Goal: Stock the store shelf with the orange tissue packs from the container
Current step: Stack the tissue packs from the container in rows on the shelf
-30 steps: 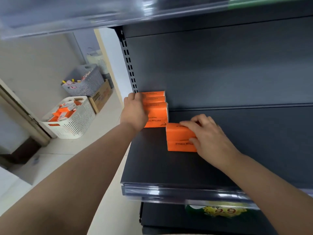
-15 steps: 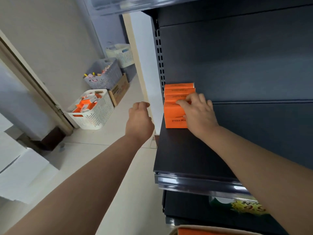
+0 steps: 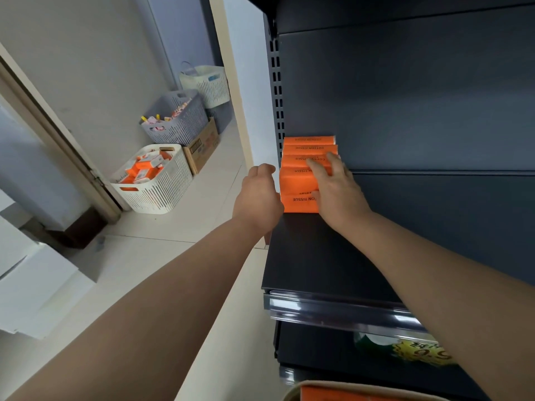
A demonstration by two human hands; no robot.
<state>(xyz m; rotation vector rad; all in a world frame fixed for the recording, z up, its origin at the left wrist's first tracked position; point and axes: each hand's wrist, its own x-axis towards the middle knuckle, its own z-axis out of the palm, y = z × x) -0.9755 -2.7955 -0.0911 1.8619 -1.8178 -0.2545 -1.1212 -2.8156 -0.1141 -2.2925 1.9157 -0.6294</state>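
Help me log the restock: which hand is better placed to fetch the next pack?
Probably the left hand: it hangs free beside the orange tissue packs, off the shelf edge. The right hand rests on the row.

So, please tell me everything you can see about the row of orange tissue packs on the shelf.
The orange tissue packs stand in one row at the left end of the dark shelf, running from the back panel toward the front. About five show. They look like soft, glossy wrapped packs printed "COTTON TISSUE" in dark letters. The right hand lies flat across the nearer packs, fingers spread. The left hand sits curled just left of the row; contact cannot be told.
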